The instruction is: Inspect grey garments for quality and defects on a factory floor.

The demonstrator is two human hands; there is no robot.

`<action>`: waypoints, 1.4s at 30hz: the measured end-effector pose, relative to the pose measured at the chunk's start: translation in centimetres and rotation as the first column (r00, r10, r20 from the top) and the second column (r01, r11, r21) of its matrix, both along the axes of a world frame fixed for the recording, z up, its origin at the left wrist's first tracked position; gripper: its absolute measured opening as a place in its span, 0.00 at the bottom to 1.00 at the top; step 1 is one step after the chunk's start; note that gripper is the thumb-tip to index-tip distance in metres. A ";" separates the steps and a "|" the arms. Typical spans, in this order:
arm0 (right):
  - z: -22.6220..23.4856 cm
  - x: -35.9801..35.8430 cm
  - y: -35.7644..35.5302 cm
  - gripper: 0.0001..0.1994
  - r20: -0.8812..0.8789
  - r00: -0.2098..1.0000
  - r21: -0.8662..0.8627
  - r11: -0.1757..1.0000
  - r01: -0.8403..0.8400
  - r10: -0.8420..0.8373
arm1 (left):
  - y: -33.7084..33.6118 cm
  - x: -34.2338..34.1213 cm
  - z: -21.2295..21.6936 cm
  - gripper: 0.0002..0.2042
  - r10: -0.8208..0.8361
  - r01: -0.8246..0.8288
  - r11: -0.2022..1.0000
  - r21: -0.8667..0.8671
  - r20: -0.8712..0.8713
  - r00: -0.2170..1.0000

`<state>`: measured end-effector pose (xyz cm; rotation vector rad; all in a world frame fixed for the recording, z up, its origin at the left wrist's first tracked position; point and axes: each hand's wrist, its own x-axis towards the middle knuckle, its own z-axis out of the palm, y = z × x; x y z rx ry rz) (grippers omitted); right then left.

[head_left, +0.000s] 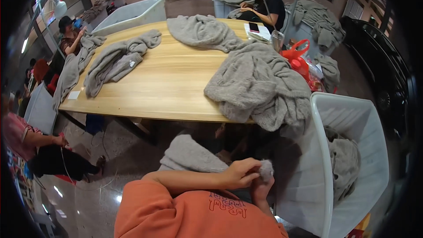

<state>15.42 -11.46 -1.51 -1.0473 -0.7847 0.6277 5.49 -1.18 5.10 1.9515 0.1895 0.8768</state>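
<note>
A grey knit garment [191, 155] lies across my lap below the table's near edge, partly behind my left forearm. A fuzzy bunched end of it [266, 170] sticks up between my hands. My right hand [261, 189] is closed around this end from below. My left hand [240, 173] reaches across from the left, its thumb and fingers closed in a pinch at the bunch's left side. Any small thing between those fingertips is too small to make out. Just beyond my hands, a heap of grey knitwear [264, 83] hangs over the table edge.
A white plastic bin [324, 163] with grey knitwear inside stands close on my right. The wooden table [163, 83] carries more grey garments [119, 61] and a phone [254, 27]. A red bag [299, 61] sits at its right edge. Other people [269, 9] work around it.
</note>
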 end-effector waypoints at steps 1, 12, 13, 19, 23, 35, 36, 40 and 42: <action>0.1 -0.4 0.1 0.09 -0.004 0.981 -0.134 0.973 0.189 -0.191 | 0.3 -1.3 -1.3 0.15 0.053 -0.055 0.996 0.067 0.018 0.998; 3.0 0.5 1.9 0.08 -0.349 0.915 -0.073 0.980 0.187 -0.200 | 3.1 -16.9 -13.2 0.31 0.781 -0.486 0.604 0.632 -0.592 0.201; 3.2 0.5 1.7 0.08 -0.355 0.909 -0.085 0.976 0.203 -0.220 | 3.5 -18.1 -13.6 0.30 0.736 -0.556 0.626 0.548 -0.650 0.189; 6.0 2.2 -1.2 0.11 -0.368 0.817 -0.109 0.893 0.437 -0.445 | 6.6 -20.7 -10.3 0.16 0.590 -0.839 0.544 0.002 -0.712 0.381; 10.9 2.9 -5.4 0.15 -0.034 0.770 0.146 0.759 0.635 -0.638 | 7.4 -18.3 1.3 0.13 0.125 -0.311 0.754 -0.579 -0.338 0.933; 5.5 5.1 -7.3 0.20 0.721 0.663 -0.206 0.850 0.484 -0.203 | 5.0 -8.1 1.5 0.20 -0.648 0.348 0.736 -0.580 -0.458 0.608; 4.2 4.7 -6.1 0.20 0.540 0.841 -0.391 0.896 0.211 0.037 | 4.3 -7.6 -0.2 0.21 -0.662 0.338 0.731 -0.592 -0.497 0.561; 0.1 -1.1 -3.3 0.17 -0.103 0.970 -0.472 0.848 -0.241 0.219 | 2.4 -6.2 -3.2 0.23 -0.549 0.282 0.831 -0.480 -0.623 0.557; -1.1 -2.6 -1.6 0.15 0.364 0.900 -0.351 0.930 -0.105 0.239 | 2.1 -5.8 -3.3 0.25 -0.520 0.331 0.854 -0.402 -0.620 0.587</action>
